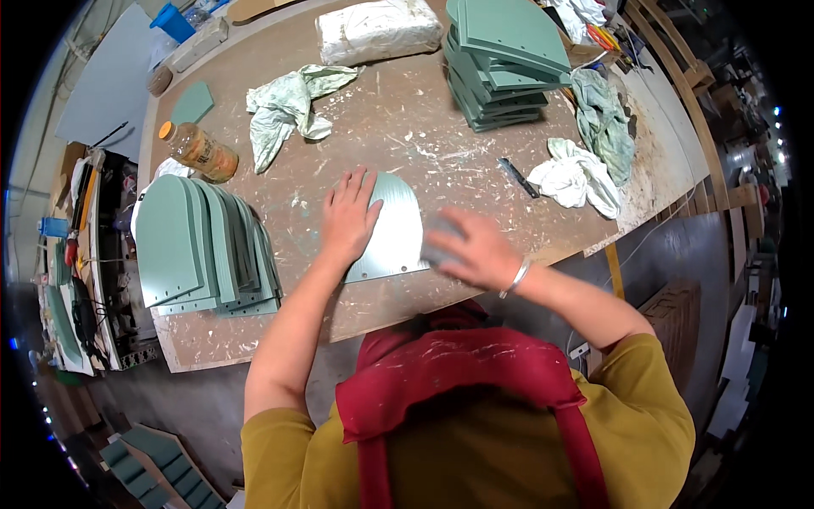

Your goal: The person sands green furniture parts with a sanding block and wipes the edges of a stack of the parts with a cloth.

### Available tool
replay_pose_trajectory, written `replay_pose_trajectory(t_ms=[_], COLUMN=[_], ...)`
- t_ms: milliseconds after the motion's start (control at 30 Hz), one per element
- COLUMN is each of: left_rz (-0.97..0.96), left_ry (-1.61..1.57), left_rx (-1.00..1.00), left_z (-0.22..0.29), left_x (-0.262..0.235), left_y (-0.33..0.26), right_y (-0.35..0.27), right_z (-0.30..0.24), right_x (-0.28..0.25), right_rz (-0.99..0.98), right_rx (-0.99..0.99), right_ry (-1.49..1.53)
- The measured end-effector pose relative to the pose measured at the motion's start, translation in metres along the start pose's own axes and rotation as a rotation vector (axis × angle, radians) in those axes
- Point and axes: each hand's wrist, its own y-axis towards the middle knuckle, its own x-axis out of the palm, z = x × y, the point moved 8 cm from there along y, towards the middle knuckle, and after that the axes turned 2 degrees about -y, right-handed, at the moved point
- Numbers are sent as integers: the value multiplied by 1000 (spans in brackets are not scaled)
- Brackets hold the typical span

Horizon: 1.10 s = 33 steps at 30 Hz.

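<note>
A round-topped panel (pixel 397 225) with a silvery sheen and small holes along its near edge lies flat on the worktable, close to the front edge. My left hand (pixel 348 219) rests open on its left side, fingers stretched out and pressing down. At the panel's right edge, my right hand (pixel 483 253) is closed around a grey pad (pixel 437 241), perhaps a sanding block; motion blurs both. Left of my left forearm leans a stack of green round-topped panels (pixel 174 242) with similar holes.
More green panels (pixel 504 42) are piled unevenly at the back right. A black-handled cutter (pixel 517 178) lies near white rags (pixel 577 176) and a green-stained cloth (pixel 602 123). At the left stands an orange-capped bottle (pixel 202 153); behind it are a crumpled rag (pixel 288 109) and wrapped bundle (pixel 379 32).
</note>
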Motion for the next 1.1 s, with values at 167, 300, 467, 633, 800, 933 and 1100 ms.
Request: replay_pose_trajectory(t_ms=[167, 300, 467, 633, 800, 933, 1100], left_rz=[31, 162, 172, 192, 241, 216, 207], left_ry=[-34, -87, -133, -136, -94, -91, -64], left_rx=[14, -178, -138, -159, -252, -264, -188], left_z=[8, -18, -24, -25, -27, -25, -15], left_x=[-5, -12, -3, 0, -6, -3, -15], left_y=[3, 3, 1, 3, -3, 0, -2], right_y=[25, 21, 62, 149, 109, 43, -21], right_z=[46, 29, 21, 10, -12, 28, 140], right_x=[0, -19, 10, 43, 25, -18, -91], right_rz=[70, 82, 81, 88, -9, 59, 260], right_rx=[282, 349, 397, 326, 113, 216, 563], right_ry=[-136, 79, -26, -134, -36, 184, 34])
